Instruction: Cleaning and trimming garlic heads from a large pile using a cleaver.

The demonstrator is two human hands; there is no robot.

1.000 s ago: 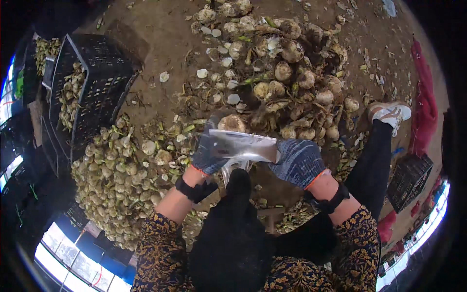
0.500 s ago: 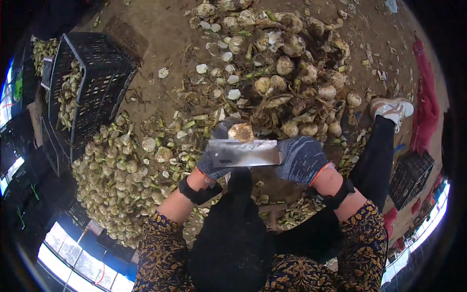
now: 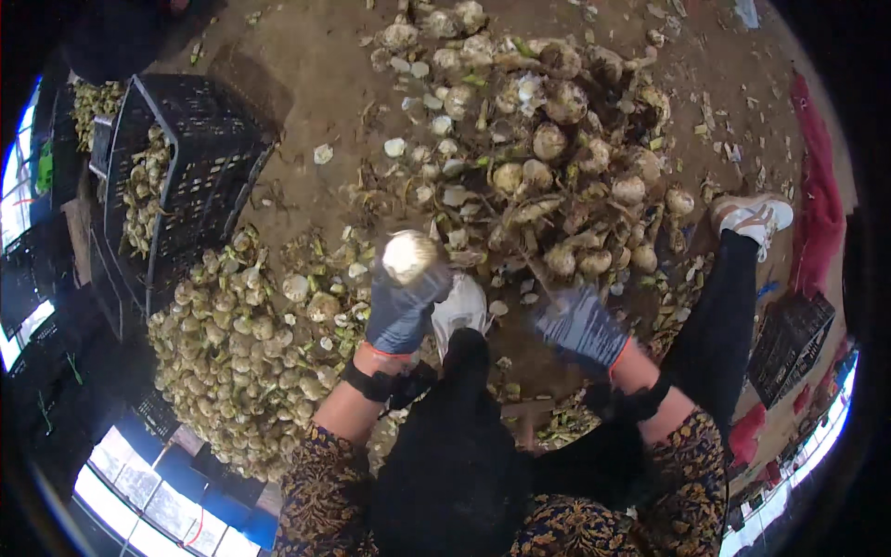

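Note:
My left hand point(image 3: 406, 304), in a grey knitted glove, grips a garlic bulb point(image 3: 408, 256) whose pale, flat cut face points up. My gloved right hand point(image 3: 585, 327) is closed round the cleaver and slightly blurred by motion. The cleaver point(image 3: 540, 275) shows only as a thin dark strip, its blade almost edge-on, angled up and left from the fist. Beyond my hands lies a heap of untrimmed garlic bulbs point(image 3: 549, 142) with stems and soil on them. Left of my arm spreads a large pile of trimmed garlic bulbs point(image 3: 232, 348).
A black slatted crate point(image 3: 209, 153) holding bulbs leans at the upper left. Pale cut slices point(image 3: 395, 148) litter the dirt floor. My shoes point(image 3: 461, 311) stand among the scraps. At the right are a red cloth point(image 3: 817, 195) and another dark crate point(image 3: 789, 348).
My left hand has turned the bulb so its white cut face shows and moved slightly left. My right hand has drawn away rightward, and the cleaver has swung from broadside to nearly edge-on.

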